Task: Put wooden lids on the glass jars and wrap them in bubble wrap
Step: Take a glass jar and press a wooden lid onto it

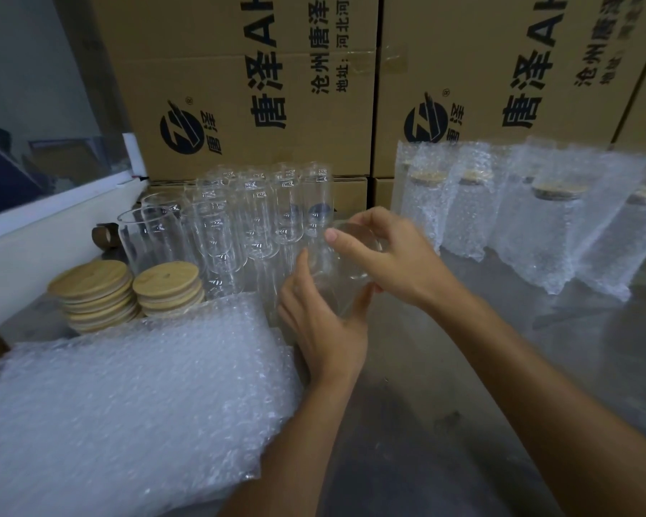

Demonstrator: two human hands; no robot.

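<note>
Both my hands hold one clear glass jar (345, 268) above the table, with no lid on it. My left hand (323, 322) grips its lower body from the left. My right hand (385, 251) curls over its open rim from the right. Behind it stand several bare glass jars (239, 218), some stacked. Two stacks of round wooden lids (94, 292) (168, 287) sit at the left. A pile of bubble wrap (135, 397) lies in front of them. Several lidded jars in bubble wrap (537, 218) stand at the right.
Large printed cardboard boxes (247, 87) form a wall behind the table. A white ledge with a window (53, 218) runs along the left. Brown tape rolls (105, 236) lie near the ledge. The grey table top (426, 404) shows between my forearms.
</note>
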